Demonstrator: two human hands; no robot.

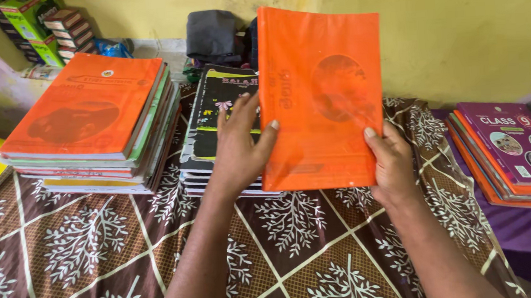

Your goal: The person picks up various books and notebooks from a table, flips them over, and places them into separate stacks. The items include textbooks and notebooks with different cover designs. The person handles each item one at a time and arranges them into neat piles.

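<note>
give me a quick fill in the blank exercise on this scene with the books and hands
1. Both hands, the left hand and the right hand, hold up one book with an ____ cover.
2. The tall stack of books at the left has an ____ book on top.
3. The tablecloth is brown with white ____ shapes.
4. The pile at the far right has a ____ book on top.

Missing words: orange; orange; tree; purple
</note>
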